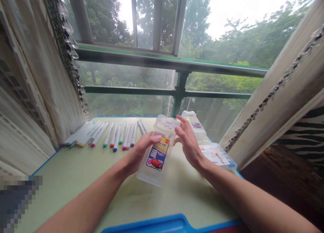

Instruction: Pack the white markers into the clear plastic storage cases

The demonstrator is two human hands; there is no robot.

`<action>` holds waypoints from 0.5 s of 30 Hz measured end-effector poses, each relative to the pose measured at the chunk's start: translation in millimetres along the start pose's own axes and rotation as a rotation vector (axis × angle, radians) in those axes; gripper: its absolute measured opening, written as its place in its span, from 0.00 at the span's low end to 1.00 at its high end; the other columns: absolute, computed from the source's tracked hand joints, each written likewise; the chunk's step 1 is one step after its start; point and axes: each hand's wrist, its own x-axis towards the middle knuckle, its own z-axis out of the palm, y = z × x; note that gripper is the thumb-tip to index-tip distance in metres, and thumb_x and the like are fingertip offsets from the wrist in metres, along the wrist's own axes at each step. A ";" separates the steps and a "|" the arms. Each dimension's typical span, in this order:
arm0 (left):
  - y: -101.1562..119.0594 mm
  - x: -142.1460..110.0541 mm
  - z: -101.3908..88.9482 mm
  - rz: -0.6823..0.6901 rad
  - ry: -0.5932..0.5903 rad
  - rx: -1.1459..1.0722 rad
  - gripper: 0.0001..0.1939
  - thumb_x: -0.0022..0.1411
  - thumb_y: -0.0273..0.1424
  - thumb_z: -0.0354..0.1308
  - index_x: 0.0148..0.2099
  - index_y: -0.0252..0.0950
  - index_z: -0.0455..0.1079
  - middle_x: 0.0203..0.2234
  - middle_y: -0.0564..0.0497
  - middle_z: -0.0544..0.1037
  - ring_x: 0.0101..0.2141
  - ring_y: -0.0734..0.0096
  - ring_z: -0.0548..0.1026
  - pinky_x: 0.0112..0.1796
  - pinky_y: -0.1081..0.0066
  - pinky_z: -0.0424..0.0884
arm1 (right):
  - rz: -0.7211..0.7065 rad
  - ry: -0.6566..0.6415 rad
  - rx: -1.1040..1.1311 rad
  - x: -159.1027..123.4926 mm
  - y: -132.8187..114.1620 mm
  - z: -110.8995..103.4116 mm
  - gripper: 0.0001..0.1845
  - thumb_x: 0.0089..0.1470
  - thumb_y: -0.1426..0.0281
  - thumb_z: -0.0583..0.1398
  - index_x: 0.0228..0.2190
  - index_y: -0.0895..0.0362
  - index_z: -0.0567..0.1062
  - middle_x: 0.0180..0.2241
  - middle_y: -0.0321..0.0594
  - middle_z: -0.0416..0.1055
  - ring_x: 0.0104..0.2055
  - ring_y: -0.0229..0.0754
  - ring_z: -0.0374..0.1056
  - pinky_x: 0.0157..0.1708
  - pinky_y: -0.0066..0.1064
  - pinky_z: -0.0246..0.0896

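My left hand (141,150) grips a clear plastic marker case (152,174) from its left side, the thumb lying over the front near the label. The case is tilted above the table, and its label shows a red car; no markers show inside it. At the case's upper right is my right hand (188,141), its fingers apart and curved, close to the lid end. Whether those fingertips touch the case I cannot tell. White markers (115,135) with coloured ends lie in a row on the table, left of the case.
A second clear marker case (193,125) lies at the table's back right. In front of it is a flat clear box (217,155) with a printed cover. A blue tray-like edge (152,224) runs along the near side. Curtains (273,91) and a window border the table.
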 end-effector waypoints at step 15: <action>-10.4 4.3 -5.7 -0.090 -0.060 -0.100 0.24 0.61 0.47 0.56 0.48 0.32 0.73 0.34 0.42 0.81 0.29 0.61 0.78 0.34 0.64 0.73 | -0.331 0.077 -0.345 -0.7 -7.7 -4.4 0.15 0.63 0.62 0.59 0.49 0.49 0.76 0.54 0.44 0.69 0.58 0.48 0.65 0.54 0.44 0.65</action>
